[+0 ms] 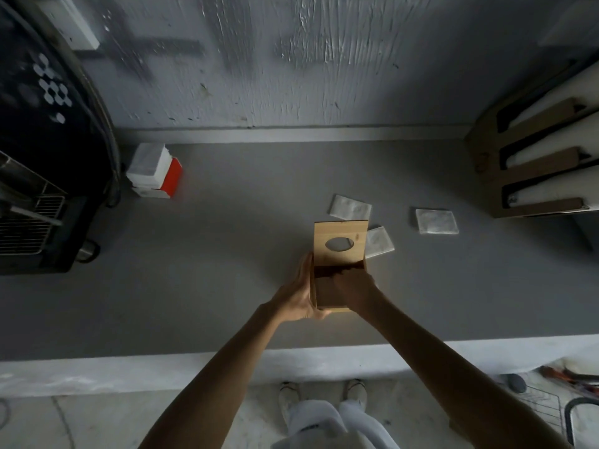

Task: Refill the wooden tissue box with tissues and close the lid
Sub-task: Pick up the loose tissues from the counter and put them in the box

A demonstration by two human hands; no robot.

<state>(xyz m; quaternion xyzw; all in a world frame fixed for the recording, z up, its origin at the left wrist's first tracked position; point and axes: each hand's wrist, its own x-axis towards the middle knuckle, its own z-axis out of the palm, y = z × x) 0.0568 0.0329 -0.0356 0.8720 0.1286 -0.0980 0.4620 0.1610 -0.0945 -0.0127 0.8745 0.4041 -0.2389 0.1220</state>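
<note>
Both forearms reach from the bottom of the view toward the wooden tissue box [330, 293], which stands on the grey desk [210, 254] near its front edge. The left hand [299, 294] lies flat and open against the left wall of the box and steadies it. The right hand [351, 286] is curled at the open top, with its fingers at the dark opening; I cannot tell if it holds a tissue. The lid [340, 243], a flat board with an oval hole, is slid back and covers only the far part of the box.

Judging from this, the step is to fill the box or to prepare the opening. To do it well, the left hand should press firmly so that the light box does not slide on the smooth desk, and the tissues should go in flat, without folding at the corners, so that the lid can slide shut later.

Three small folded tissues lie just behind and to the right: one [350, 207] past the lid, one [379, 242] beside the lid, one [436, 221] farther right. They look soft and thin. A tissue pack [155, 171] with a red side stands far left.
</note>
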